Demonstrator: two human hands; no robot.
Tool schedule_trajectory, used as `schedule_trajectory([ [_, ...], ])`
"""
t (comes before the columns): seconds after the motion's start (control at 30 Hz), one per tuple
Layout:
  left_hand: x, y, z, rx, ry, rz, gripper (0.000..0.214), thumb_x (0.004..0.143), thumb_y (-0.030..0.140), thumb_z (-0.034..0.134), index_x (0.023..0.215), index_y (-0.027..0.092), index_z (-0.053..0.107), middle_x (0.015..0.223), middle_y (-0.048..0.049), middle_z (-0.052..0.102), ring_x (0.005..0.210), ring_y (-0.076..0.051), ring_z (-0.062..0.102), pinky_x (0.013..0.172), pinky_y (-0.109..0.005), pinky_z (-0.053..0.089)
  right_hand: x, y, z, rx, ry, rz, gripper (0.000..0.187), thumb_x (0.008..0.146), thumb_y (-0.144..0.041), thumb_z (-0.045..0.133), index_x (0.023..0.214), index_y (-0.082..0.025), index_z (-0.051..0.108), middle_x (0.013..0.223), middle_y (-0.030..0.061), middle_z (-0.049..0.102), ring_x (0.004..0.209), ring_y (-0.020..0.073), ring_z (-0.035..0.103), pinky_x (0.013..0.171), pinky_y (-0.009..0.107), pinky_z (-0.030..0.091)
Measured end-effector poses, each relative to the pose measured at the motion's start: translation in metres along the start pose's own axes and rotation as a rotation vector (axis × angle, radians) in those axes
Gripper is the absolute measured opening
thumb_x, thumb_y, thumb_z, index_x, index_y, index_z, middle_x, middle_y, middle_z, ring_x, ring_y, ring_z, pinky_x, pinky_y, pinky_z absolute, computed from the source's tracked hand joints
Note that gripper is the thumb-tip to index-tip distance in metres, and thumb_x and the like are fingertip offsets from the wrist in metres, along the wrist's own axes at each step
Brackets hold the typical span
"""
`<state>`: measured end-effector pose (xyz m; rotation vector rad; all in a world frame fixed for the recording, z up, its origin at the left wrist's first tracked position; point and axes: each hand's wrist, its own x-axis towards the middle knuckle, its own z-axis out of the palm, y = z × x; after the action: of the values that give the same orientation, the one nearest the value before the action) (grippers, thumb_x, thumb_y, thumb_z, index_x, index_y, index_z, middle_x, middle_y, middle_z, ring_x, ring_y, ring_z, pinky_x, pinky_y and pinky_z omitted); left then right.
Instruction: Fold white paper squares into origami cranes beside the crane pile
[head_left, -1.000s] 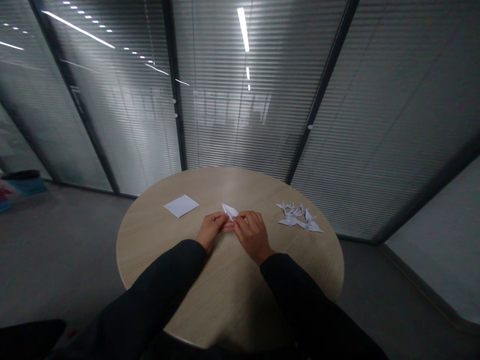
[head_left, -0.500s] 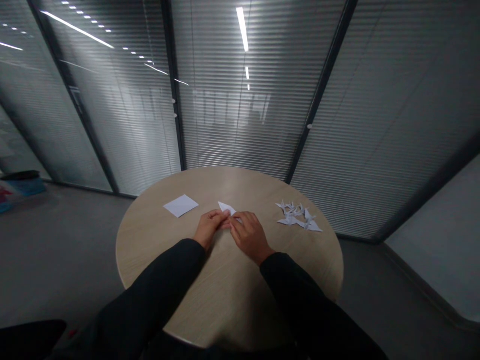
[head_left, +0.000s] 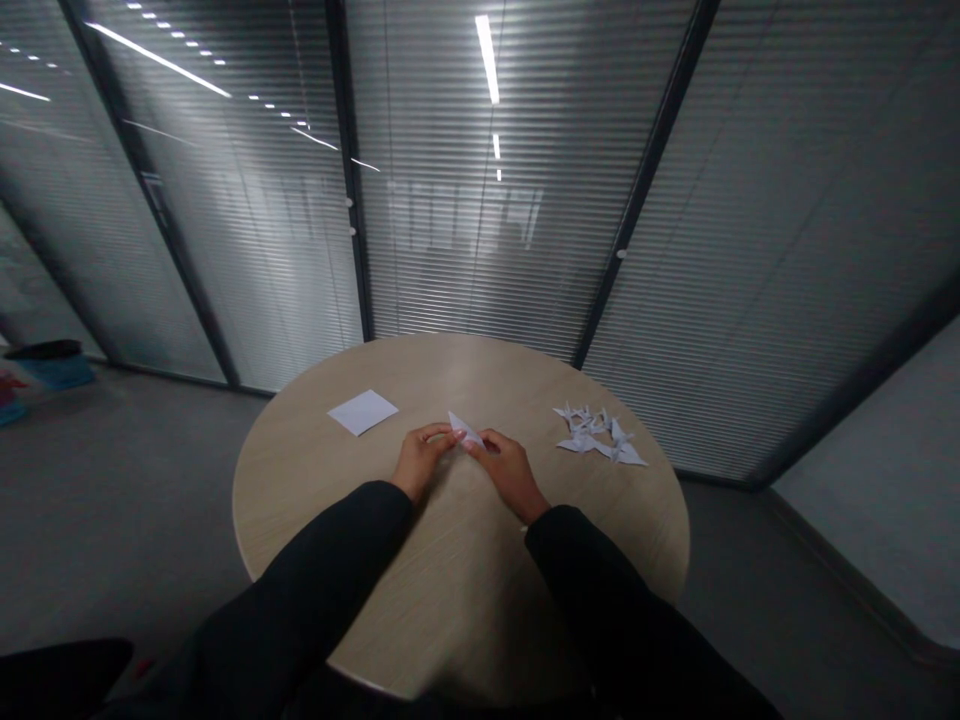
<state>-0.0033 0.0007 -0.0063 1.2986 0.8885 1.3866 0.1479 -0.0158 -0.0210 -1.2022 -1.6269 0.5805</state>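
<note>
Left hand point(head_left: 421, 460) and right hand point(head_left: 511, 472) are held close, grip narrowed; a small folded paper point(head_left: 466, 429) is pinched between them over the round table point(head_left: 450, 600). Leftward, a white sheet point(head_left: 363, 412) is laid flat; rightward, paper figures point(head_left: 582, 440) are clustered.

The small white pointed fold of paper point(head_left: 465, 428) I'm pinching looks matt and smooth, same as the flat white four-cornered paper sheet point(head_left: 363, 412) and the clustered white folded-paper shapes point(head_left: 592, 443). Pale round wood-grain tabletop point(head_left: 450, 370) has a soft sheen, tbh. My long black cloth sleeves point(head_left: 322, 558): totally dull. Tall grey glass panels point(head_left: 487, 270): super glossy.
</note>
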Motion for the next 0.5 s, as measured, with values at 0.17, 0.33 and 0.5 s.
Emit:
schedule_trajectory([
  [0.17,-0.0016,0.0005,0.0011,-0.012,-0.027,0.004,0.028,0.060,0.040,0.078,0.068,0.014,0.071,0.071,-0.0062,0.070,0.069,-0.017,0.062,0.070,-0.028,0.047,-0.0002,0.0017,-0.0007,0.052,-0.054,0.030,0.029,0.080,-0.043,0.057,0.069,-0.019,0.067,0.060,-0.0027,0.060,0.057,0.0130,0.052,0.057,0.024,0.039],
  [0.33,-0.0028,0.0051,0.0021,-0.131,-0.010,-0.070,0.041,0.055,0.040,0.082,0.085,0.014,0.070,0.072,-0.0048,0.071,0.064,-0.016,0.064,0.066,-0.028,0.049,-0.0008,0.0051,-0.0014,0.029,-0.095,0.007,0.030,0.080,-0.043,0.059,0.067,-0.018,0.069,0.058,-0.0026,0.061,0.054,0.0123,0.052,0.056,0.023,0.039],
  [0.5,-0.0009,0.0035,-0.0001,-0.140,0.009,-0.099,0.037,0.054,0.040,0.082,0.075,0.012,0.071,0.069,-0.0047,0.071,0.060,-0.015,0.062,0.064,-0.027,0.049,0.0006,0.0082,-0.0025,0.050,-0.125,0.034,0.029,0.078,-0.043,0.061,0.066,-0.018,0.071,0.059,-0.0019,0.064,0.054,0.0131,0.055,0.055,0.023,0.039],
])
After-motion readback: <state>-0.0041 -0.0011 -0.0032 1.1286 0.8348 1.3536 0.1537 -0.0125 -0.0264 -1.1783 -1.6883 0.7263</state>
